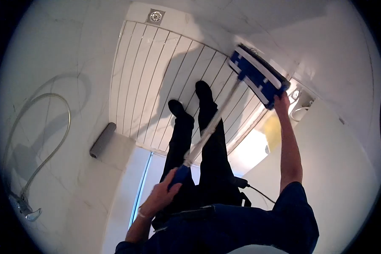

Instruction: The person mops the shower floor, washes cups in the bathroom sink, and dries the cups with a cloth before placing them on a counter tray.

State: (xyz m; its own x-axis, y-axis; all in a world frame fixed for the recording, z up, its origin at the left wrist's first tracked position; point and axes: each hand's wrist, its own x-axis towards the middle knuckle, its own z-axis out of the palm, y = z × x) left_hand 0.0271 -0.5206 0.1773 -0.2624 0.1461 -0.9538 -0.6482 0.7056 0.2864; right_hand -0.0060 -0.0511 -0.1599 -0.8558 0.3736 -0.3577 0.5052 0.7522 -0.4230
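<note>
A flat mop is held up at a slant in front of me. Its wide blue mop head [258, 75], with white strips and a dark pad edge, is raised at the upper right. From there a pale pole [213, 125] runs down to a blue handle end. My left hand [160, 195] is closed around that blue handle near my lap. My right hand [282, 103] grips the near right corner of the mop head; part of its fingers is hidden behind it. My dark shoes stand on the white slatted floor [135, 76] beneath the pole.
At the left, a shower hose [67, 114] loops down to a chrome tap [27, 209] on the marbled wall. A grey cylinder [103, 140] lies by the floor's edge. A square drain [155, 16] is at the top. A black cable [261, 194] hangs beside my waist.
</note>
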